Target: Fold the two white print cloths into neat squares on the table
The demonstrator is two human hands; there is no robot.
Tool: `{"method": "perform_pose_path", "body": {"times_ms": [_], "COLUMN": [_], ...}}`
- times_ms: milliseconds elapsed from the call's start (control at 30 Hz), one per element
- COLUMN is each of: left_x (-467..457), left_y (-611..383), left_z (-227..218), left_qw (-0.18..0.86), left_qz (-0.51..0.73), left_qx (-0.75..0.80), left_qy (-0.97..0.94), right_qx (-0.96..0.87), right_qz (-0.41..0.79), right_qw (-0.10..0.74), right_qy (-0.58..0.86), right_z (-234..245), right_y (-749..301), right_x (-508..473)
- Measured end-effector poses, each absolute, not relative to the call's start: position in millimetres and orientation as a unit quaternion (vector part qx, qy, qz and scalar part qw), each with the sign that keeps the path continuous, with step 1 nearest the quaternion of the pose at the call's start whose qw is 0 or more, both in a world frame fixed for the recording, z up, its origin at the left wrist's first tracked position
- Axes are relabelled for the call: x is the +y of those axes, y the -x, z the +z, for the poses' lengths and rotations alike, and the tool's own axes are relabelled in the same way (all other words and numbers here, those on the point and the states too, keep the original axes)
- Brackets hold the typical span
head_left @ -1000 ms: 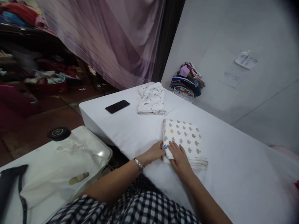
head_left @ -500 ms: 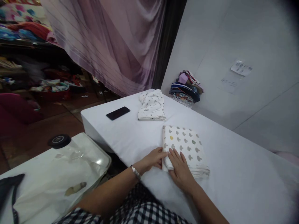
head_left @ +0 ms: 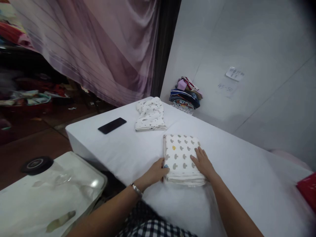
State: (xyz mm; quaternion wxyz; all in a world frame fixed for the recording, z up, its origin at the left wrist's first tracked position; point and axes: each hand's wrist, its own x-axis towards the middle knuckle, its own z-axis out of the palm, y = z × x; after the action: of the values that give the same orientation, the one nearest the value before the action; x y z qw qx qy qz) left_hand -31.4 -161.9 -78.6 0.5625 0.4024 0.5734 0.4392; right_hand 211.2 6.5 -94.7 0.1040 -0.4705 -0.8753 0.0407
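A folded white cloth (head_left: 182, 153) with grey mushroom prints lies flat on the white-covered table (head_left: 237, 184), its layered fold facing me. At its near left edge, my left hand (head_left: 157, 169) grips the cloth, thumb on top and the other fingers at the side and partly hidden. Across the cloth's right edge lies my right hand (head_left: 203, 161), open, fingers apart and resting on the print. Farther back, a second folded white cloth (head_left: 150, 115) with small dark prints sits with its top rumpled.
Left of the cloths lies a black phone (head_left: 112, 125). A stack of folded clothes (head_left: 185, 93) stands by the wall. At near left, a white surface (head_left: 61, 194) carries a round black object (head_left: 37, 165). Purple curtain (head_left: 118, 49) hangs behind the table.
My right hand has moved from the cloth's near left part to its right edge. My left hand stays at the left edge. The cloth now sits squarer to me, and the view has shifted right.
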Motion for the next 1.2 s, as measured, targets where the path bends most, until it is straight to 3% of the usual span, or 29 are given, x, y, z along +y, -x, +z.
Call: {"method": "perform_pose_path", "body": {"times_ms": [100,233,333,433,633,800,1033,1200], "left_x": [-162.3,-153.3,-129.1,-94.3,-57.6,-58.3,-68.6,-89.8], "left_y": [39.4,43.1,31.0,17.0,21.0,24.3,31.1,42.2], "left_z": [-63.7,-22.9,-2.9,-13.1,-71.6,-79.2,-70.2,-70.0], "left_qw": [0.511,0.302,0.174,0.104,0.129,0.121,0.151,0.3], "left_qz": [0.378,0.312,0.343,0.321,0.207,0.21,0.338,0.41], "left_qx": [0.618,0.73,0.701,0.657,0.71,0.714,0.716,0.731], "left_qy": [-0.462,-0.527,-0.601,-0.674,-0.66,-0.657,-0.592,-0.457], "right_qx": [-0.855,-0.847,-0.846,-0.864,-0.838,-0.824,-0.688,-0.527], "right_qz": [0.078,0.085,0.038,0.011,0.14,0.212,0.4,0.553], "right_qw": [0.087,0.056,0.058,0.09,0.081,0.137,0.266,0.274], "right_qy": [0.504,0.522,0.528,0.495,0.52,0.507,0.544,0.584], "right_z": [-94.3,-78.1,-61.3,-50.7,-75.0,-88.5,-63.9,-58.7], "right_y": [-212.5,-204.7,-190.8,-176.2,-181.4,-188.3,-214.4,-245.3], "right_x": [3.7,-1.4,1.4,13.1,44.1,52.1,35.1,6.4]}}
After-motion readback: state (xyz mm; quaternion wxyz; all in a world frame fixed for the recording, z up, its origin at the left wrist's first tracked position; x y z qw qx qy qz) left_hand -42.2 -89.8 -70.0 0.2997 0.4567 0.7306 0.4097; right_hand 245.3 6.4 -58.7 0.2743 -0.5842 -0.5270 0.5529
